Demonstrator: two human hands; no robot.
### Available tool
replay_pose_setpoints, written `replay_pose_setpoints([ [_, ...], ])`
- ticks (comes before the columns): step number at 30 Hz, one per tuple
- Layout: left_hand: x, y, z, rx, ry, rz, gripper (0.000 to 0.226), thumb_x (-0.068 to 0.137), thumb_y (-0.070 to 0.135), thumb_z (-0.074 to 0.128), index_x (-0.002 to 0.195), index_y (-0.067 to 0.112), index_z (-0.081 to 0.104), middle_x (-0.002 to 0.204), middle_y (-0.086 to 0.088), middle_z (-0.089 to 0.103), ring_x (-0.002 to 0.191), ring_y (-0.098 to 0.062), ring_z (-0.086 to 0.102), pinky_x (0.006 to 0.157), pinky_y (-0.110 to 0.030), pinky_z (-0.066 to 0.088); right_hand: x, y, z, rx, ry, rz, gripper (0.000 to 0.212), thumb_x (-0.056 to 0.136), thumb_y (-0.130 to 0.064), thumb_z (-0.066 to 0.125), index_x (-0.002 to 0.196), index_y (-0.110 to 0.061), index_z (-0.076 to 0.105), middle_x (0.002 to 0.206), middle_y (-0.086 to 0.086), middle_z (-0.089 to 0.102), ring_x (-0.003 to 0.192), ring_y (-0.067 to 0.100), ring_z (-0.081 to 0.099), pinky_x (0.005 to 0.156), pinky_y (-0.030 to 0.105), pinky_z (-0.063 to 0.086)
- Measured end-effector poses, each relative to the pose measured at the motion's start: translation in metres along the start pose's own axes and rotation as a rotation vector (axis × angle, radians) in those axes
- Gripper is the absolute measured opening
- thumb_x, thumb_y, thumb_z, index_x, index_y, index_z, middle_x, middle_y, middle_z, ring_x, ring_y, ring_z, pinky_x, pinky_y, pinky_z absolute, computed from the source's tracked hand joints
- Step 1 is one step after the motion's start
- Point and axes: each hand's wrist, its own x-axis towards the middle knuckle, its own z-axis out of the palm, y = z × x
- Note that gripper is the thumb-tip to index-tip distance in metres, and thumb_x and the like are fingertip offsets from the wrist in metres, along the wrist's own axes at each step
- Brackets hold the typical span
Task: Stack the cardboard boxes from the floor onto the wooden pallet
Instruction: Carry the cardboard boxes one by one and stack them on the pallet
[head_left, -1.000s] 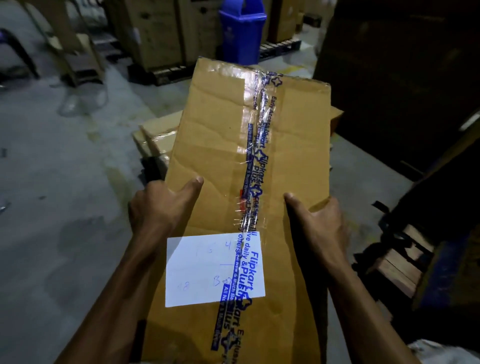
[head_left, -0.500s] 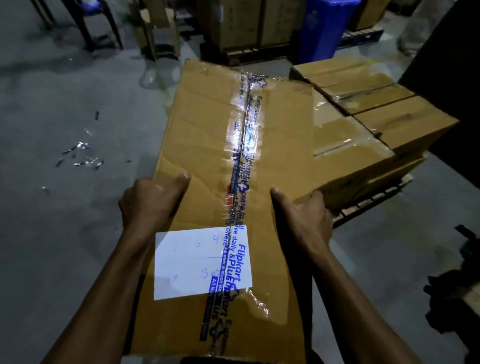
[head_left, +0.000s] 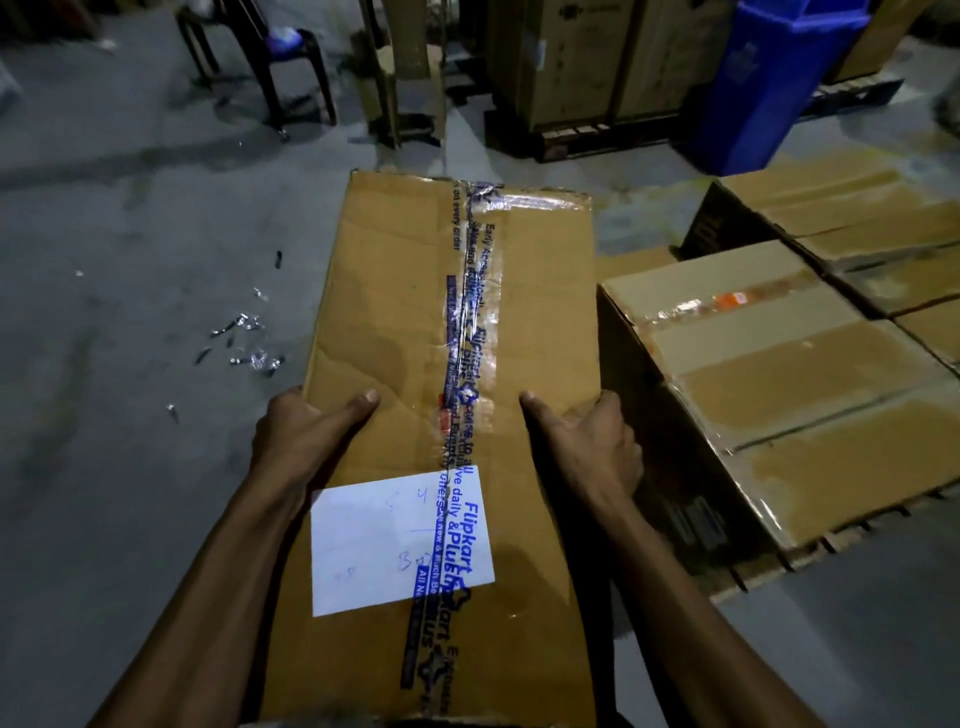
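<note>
I carry a long brown cardboard box (head_left: 395, 322) with blue printed tape down its middle and a white label near me. My left hand (head_left: 306, 431) grips its left edge, thumb on top. My right hand (head_left: 587, 447) grips its right edge the same way, fingers hidden under the side. The box is off the floor, lengthwise away from me. To its right, several taped cardboard boxes (head_left: 769, 374) lie in a layer on a wooden pallet (head_left: 779, 566), whose slats show at the near edge.
Grey concrete floor with shiny scraps (head_left: 244, 343) at the left. A dark chair (head_left: 260, 57) stands far left. Tall cartons on a pallet (head_left: 587, 67) and a blue bin (head_left: 763, 88) stand at the back, plus a cardboard piece (head_left: 405, 73).
The view has swung left while I carry the box. The pallet stack that was behind the box now lies to its right and closer. My grip is unchanged.
</note>
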Motion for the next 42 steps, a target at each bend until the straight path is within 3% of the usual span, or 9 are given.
replay_pose_setpoints([
  [6, 0.112, 0.051, -0.003, -0.003, 0.024, 0.012, 0.078, 0.05, 0.072, 0.074, 0.103, 0.015, 0.071, 0.1, -0.005, 0.073, 0.092, -0.031, 0.069, 0.09, -0.046, 0.056, 0.084, -0.087, 0.039, -0.024, -0.016, -0.023, 0.086, 0.075, -0.08, 0.058, 0.13, -0.016, 0.043, 0.127, 0.009, 0.059, 0.112, 0.033, 0.058, 0.085, 0.038, 0.045],
  [12, 0.221, 0.09, 0.008, -0.013, -0.003, 0.055, 0.058, 0.057, 0.068, 0.077, 0.088, 0.02, 0.071, 0.089, 0.0, 0.073, 0.087, -0.03, 0.07, 0.084, -0.048, 0.059, 0.157, -0.152, 0.078, -0.023, 0.058, 0.021, 0.093, 0.066, -0.087, 0.055, 0.13, -0.02, 0.044, 0.126, 0.007, 0.062, 0.11, 0.034, 0.06, 0.092, 0.047, 0.051],
  [17, 0.332, 0.119, 0.027, 0.03, -0.076, 0.081, 0.095, 0.044, 0.086, 0.067, 0.111, 0.018, 0.07, 0.103, -0.006, 0.073, 0.092, -0.032, 0.07, 0.084, -0.05, 0.059, 0.218, -0.198, 0.118, 0.0, 0.129, 0.103, 0.096, 0.066, -0.087, 0.055, 0.134, -0.019, 0.043, 0.127, 0.007, 0.06, 0.111, 0.035, 0.059, 0.091, 0.047, 0.051],
  [21, 0.412, 0.157, 0.043, 0.096, -0.156, 0.179, 0.071, 0.059, 0.075, 0.072, 0.1, 0.018, 0.071, 0.097, -0.005, 0.073, 0.09, -0.032, 0.068, 0.085, -0.048, 0.058, 0.265, -0.238, 0.14, 0.012, 0.185, 0.173, 0.092, 0.073, -0.08, 0.059, 0.135, -0.015, 0.043, 0.126, 0.01, 0.06, 0.112, 0.036, 0.057, 0.088, 0.042, 0.05],
  [25, 0.477, 0.198, 0.061, 0.107, -0.25, 0.232, 0.07, 0.058, 0.075, 0.069, 0.099, 0.019, 0.072, 0.097, -0.004, 0.073, 0.089, -0.032, 0.068, 0.085, -0.045, 0.057, 0.301, -0.273, 0.149, 0.067, 0.256, 0.226, 0.087, 0.078, -0.075, 0.06, 0.137, -0.013, 0.043, 0.127, 0.011, 0.059, 0.113, 0.036, 0.056, 0.076, 0.035, 0.041],
  [31, 0.537, 0.257, 0.103, 0.158, -0.347, 0.336, 0.053, 0.073, 0.064, 0.076, 0.1, 0.019, 0.071, 0.098, -0.005, 0.073, 0.09, -0.031, 0.066, 0.078, -0.035, 0.052, 0.354, -0.293, 0.146, 0.116, 0.359, 0.315, 0.084, 0.076, -0.074, 0.062, 0.132, -0.015, 0.045, 0.125, 0.012, 0.06, 0.112, 0.037, 0.057, 0.077, 0.036, 0.041],
  [37, 0.579, 0.315, 0.176, 0.187, -0.454, 0.41, 0.052, 0.076, 0.062, 0.076, 0.104, 0.019, 0.067, 0.105, -0.006, 0.071, 0.094, -0.031, 0.065, 0.084, -0.039, 0.054, 0.43, -0.287, 0.135, 0.125, 0.445, 0.399, 0.087, 0.075, -0.075, 0.062, 0.133, -0.013, 0.044, 0.127, 0.014, 0.059, 0.113, 0.04, 0.056, 0.085, 0.041, 0.044],
  [42, 0.606, 0.367, 0.243, 0.247, -0.494, 0.418, 0.054, 0.077, 0.062, 0.074, 0.108, 0.018, 0.066, 0.1, -0.002, 0.065, 0.086, -0.025, 0.059, 0.078, -0.034, 0.048, 0.503, -0.279, 0.12, 0.142, 0.462, 0.467, 0.086, 0.073, -0.078, 0.061, 0.129, -0.014, 0.046, 0.123, 0.014, 0.061, 0.109, 0.039, 0.057, 0.084, 0.042, 0.046],
])
